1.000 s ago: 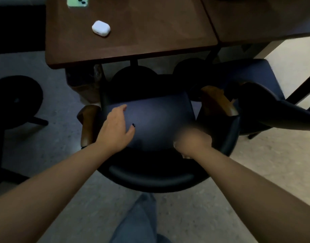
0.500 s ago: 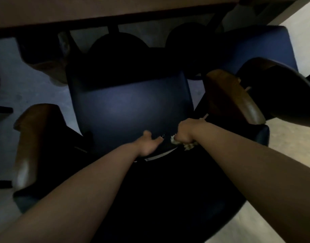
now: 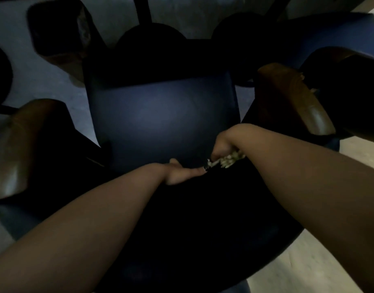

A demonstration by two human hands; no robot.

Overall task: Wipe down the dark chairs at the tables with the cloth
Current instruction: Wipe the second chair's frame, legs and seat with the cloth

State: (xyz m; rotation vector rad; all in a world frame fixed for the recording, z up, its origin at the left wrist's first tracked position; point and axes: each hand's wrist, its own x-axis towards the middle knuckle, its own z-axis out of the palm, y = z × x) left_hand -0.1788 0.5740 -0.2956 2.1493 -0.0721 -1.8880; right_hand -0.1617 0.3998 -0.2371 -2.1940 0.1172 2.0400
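— Where's your cloth (image 3: 229,161)?
— Bunched in your right hand (image 3: 225,144), fist clenched around it, at the back edge of the dark blue chair (image 3: 160,119) seat.
— And your left hand (image 3: 179,173)?
— Beside it, fingers hidden (I can't tell its grip).

Both hands sit at the rear of the seat (image 3: 160,121): left hand (image 3: 181,174) beside right hand (image 3: 224,144), cloth (image 3: 230,160) under the right; armrests (image 3: 293,98) flank the seat.

Cloth (image 3: 229,160): mostly hidden inside right hand (image 3: 226,142) grip. Left hand (image 3: 181,173): fingers lost in shadow at seat's rear. Backrest (image 3: 181,240): black, detail unreadable. Both forearms cut off at lower frame edge.
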